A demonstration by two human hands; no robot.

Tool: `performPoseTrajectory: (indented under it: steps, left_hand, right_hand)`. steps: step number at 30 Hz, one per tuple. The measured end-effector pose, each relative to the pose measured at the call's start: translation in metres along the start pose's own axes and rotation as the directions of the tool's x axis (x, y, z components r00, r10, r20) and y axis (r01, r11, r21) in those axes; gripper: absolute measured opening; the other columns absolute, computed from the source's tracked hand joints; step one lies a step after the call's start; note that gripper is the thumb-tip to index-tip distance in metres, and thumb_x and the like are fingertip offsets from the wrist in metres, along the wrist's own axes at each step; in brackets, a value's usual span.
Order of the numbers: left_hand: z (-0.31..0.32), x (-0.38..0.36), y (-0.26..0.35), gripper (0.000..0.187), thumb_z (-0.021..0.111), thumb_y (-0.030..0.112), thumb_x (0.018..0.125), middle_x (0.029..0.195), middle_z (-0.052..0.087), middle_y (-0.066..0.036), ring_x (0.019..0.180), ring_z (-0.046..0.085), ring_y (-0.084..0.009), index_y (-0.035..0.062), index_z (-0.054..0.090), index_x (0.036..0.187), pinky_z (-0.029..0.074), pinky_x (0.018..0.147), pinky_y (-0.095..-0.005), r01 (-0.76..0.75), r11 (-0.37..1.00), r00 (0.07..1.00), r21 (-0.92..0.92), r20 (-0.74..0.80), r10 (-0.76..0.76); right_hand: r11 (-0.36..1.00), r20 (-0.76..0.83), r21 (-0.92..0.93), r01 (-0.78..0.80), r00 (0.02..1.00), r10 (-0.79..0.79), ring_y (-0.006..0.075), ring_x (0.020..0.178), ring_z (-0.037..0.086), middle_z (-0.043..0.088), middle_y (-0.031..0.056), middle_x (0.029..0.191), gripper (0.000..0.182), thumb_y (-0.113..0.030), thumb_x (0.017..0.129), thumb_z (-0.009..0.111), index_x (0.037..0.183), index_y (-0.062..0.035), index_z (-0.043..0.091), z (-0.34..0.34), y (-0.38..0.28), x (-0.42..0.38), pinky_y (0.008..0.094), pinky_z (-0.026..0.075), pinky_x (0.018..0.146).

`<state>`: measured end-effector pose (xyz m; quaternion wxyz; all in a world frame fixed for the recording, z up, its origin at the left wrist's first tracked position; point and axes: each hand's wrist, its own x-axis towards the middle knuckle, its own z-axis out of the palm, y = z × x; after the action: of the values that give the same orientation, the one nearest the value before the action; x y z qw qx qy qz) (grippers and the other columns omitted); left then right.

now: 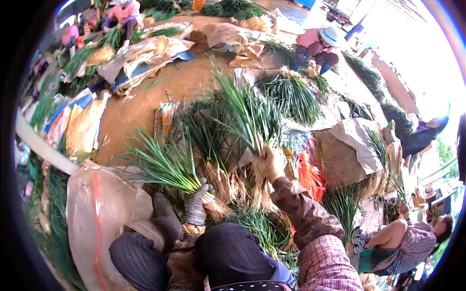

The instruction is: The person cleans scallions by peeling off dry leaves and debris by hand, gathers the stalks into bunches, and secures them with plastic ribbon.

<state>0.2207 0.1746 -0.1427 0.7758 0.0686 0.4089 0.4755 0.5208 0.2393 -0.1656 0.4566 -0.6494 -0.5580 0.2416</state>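
Head view: nearest are the person's dark-trousered knees [233, 252], with a pale sack [104, 208] to their left. Just beyond them, the left hand [198, 194], in a grey glove, is closed around the left bunch of green onions [167, 167] near its root end; its long axis slants, leaves fanning up and leftward, pale roots pointing to the lower right. Farther out, at the end of a brown patterned sleeve [303, 208], the right hand [273, 162] grasps the right bunch of green onions [245, 116] low on its stems. This one lies steeper, leaves running up and somewhat left, root end toward the person; I cannot tell which roots below the hand are its own. Between the two bunches lies a pile of green onions [208, 138], roots toward the person, and red plastic [310, 177] sits right of the right hand. Beyond are a larger heap [291, 94], its leaves drooping to the lower right, brown ground [131, 116], and a crouching person in a pale hat [330, 36].
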Motion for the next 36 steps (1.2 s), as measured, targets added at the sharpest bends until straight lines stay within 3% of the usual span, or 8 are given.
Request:
performPoseTrajectory:
  steps: [5,8,10,15,19,25,27,36]
  left_hand:
    - [0.057,-0.055,0.015,0.025,0.067,0.002,0.079,0.077,0.063,-0.01,0.066,0.062,-0.0183,0.0001,0.058,0.103,0.052,0.059,-0.0288,-0.091,0.927,0.985,0.364,0.172,0.029]
    - [0.038,-0.023,-0.034,0.025,0.067,0.001,0.078,0.079,0.062,-0.008,0.068,0.061,-0.0175,0.0013,0.058,0.101,0.051,0.061,-0.0286,-0.269,0.958,0.88,0.097,0.428,0.204]
    - [0.026,-0.012,-0.051,0.025,0.067,0.001,0.077,0.08,0.062,-0.007,0.069,0.061,-0.0171,0.0023,0.059,0.101,0.05,0.061,-0.0289,0.047,0.999,0.963,0.025,0.263,-0.052]
    - [0.029,-0.017,-0.054,0.02,0.067,0.003,0.079,0.082,0.064,-0.008,0.07,0.063,-0.0201,0.0018,0.06,0.098,0.052,0.063,-0.0301,0.062,0.994,0.981,-0.085,0.191,-0.045]
    - [0.01,0.001,-0.065,0.018,0.067,0.001,0.079,0.081,0.064,-0.01,0.072,0.064,-0.0223,0.001,0.06,0.095,0.054,0.066,-0.0327,0.085,0.989,0.983,-0.117,0.171,-0.064]
    - [0.013,-0.002,-0.063,0.019,0.066,0.0,0.078,0.085,0.065,-0.01,0.074,0.064,-0.0216,-0.0006,0.06,0.096,0.055,0.067,-0.0345,0.07,0.992,0.986,-0.106,0.157,-0.053]
    - [0.011,-0.001,-0.061,0.019,0.066,0.0,0.078,0.084,0.065,-0.009,0.073,0.064,-0.0214,-0.0007,0.06,0.097,0.055,0.067,-0.0341,0.03,0.999,0.989,-0.031,0.143,-0.026]
    - [0.01,-0.003,-0.058,0.028,0.065,-0.008,0.075,0.087,0.065,-0.01,0.069,0.065,-0.0237,0.0,0.057,0.101,0.058,0.065,-0.0381,0.014,0.997,0.995,-0.07,0.103,-0.007]
  right_hand:
    - [0.982,0.173,-0.061,-0.181,0.967,0.189,0.0221,0.087,0.059,0.062,0.0097,0.098,0.044,-0.042,0.08,0.063,0.104,-0.0047,0.061,-0.003,0.024,-0.045,0.0318,0.048,0.074]
    - [0.735,-0.026,-0.665,0.129,0.98,-0.196,0.0339,0.096,0.055,0.059,0.0149,0.108,0.043,-0.028,0.073,0.063,0.109,-0.005,0.06,-0.007,-0.013,-0.039,0.0427,0.045,0.082]
    - [0.577,-0.091,-0.8,0.165,0.917,-0.389,0.0417,0.102,0.052,0.056,0.0184,0.116,0.046,-0.019,0.068,0.063,0.112,-0.0053,0.059,-0.024,-0.034,-0.038,0.0499,0.043,0.088]
    - [0.904,-0.004,-0.385,0.188,0.979,-0.205,0.0079,0.064,0.058,0.067,0.0074,0.074,0.023,-0.01,0.084,0.064,0.106,-0.0049,0.063,-0.063,-0.007,-0.082,0.0236,0.048,0.058]
    - [0.91,0.465,-0.414,-0.04,0.85,0.248,0.0243,0.063,0.063,0.065,0.011,0.065,0.017,-0.021,0.081,0.062,0.094,-0.0113,0.068,-0.054,0.054,-0.168,0.0335,0.052,0.068]
    - [0.741,0.268,-0.669,-0.061,0.91,0.316,0.0201,0.066,0.064,0.068,0.0133,0.08,0.025,-0.032,0.087,0.059,0.093,-0.01,0.069,-0.008,-0.039,-0.114,0.0321,0.053,0.063]
    - [0.459,0.257,-0.878,-0.135,0.676,0.691,0.0209,0.065,0.062,0.067,0.0121,0.079,0.03,-0.039,0.084,0.063,0.093,-0.0102,0.069,0.008,-0.048,-0.088,0.0334,0.053,0.063]
    - [0.978,0.199,0.162,-0.135,0.975,0.101,0.0059,0.045,0.043,0.054,-0.0015,0.058,0.016,-0.018,0.083,0.067,0.088,-0.0024,0.067,-0.035,-0.038,-0.077,0.0206,0.036,0.043]
